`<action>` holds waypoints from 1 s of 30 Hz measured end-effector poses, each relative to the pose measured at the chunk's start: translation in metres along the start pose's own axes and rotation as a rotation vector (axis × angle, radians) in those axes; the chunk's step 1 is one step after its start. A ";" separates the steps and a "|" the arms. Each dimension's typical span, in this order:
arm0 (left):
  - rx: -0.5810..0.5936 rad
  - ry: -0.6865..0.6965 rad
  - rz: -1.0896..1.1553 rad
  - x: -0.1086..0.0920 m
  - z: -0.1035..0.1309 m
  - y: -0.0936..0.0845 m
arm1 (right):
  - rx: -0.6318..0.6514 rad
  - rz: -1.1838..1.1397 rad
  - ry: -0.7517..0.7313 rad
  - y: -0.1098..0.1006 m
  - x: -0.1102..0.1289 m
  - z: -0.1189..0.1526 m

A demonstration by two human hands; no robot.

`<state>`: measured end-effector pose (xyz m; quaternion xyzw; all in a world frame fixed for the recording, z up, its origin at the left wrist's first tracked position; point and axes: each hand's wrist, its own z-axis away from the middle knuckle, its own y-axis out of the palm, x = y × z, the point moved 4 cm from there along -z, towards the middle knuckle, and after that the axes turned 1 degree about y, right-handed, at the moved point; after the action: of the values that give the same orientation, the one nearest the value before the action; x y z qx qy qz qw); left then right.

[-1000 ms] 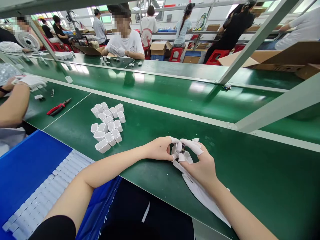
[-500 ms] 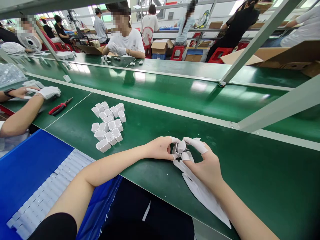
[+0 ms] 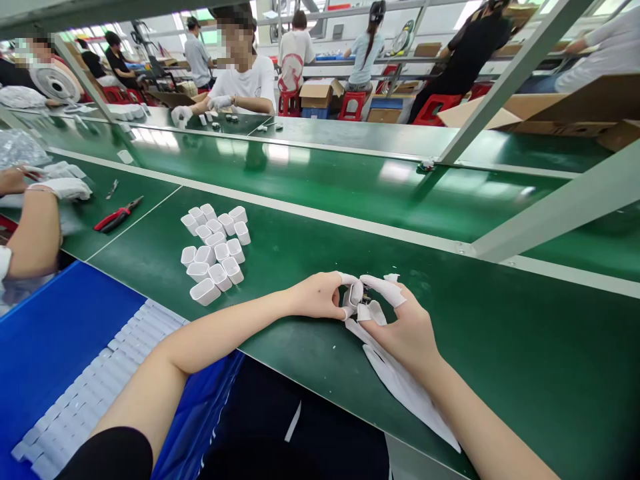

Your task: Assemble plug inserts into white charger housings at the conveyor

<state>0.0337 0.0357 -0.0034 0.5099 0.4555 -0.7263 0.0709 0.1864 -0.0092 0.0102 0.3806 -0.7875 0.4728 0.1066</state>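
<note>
My left hand (image 3: 320, 295), with white covers on its fingertips, is closed around a small white plastic housing (image 3: 350, 297) above the green bench. From the right, my right hand (image 3: 410, 327), also with covered fingertips, pinches a small part with dark and metallic bits (image 3: 367, 297) at the housing's mouth. Fingers partly hide both pieces, so how deep the part sits cannot be made out. Under my right hand lies a long white strip of thin material (image 3: 395, 380). Several open white housings (image 3: 204, 291) stand grouped to the left of my hands.
A blue bin (image 3: 45, 333) with rows of white pieces (image 3: 100, 383) sits at the lower left. Red-handled pliers (image 3: 119, 215) lie near a co-worker's gloved hand (image 3: 63, 189). A grey metal post (image 3: 550, 207) rises at the right. Another person sits across the green line (image 3: 310, 160).
My right hand has moved slightly left, and the dark and metallic part shows more clearly between my hands. The co-worker's hands at left have drawn back, uncovering a small tool. The person opposite has lowered their hands.
</note>
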 end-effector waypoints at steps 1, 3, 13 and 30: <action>-0.001 0.002 0.003 0.000 0.000 0.000 | -0.003 -0.007 0.015 0.000 -0.001 0.000; 0.000 0.011 0.015 0.000 0.000 0.000 | -0.005 -0.020 0.044 0.000 -0.003 0.001; -0.001 0.003 -0.004 0.002 0.000 0.000 | 0.038 -0.022 0.026 0.002 -0.002 0.000; 0.005 0.008 -0.044 0.002 0.001 0.002 | 0.049 -0.031 0.003 0.003 -0.002 0.001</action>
<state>0.0336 0.0346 -0.0059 0.5028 0.4650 -0.7268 0.0516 0.1859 -0.0081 0.0066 0.3946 -0.7695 0.4910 0.1058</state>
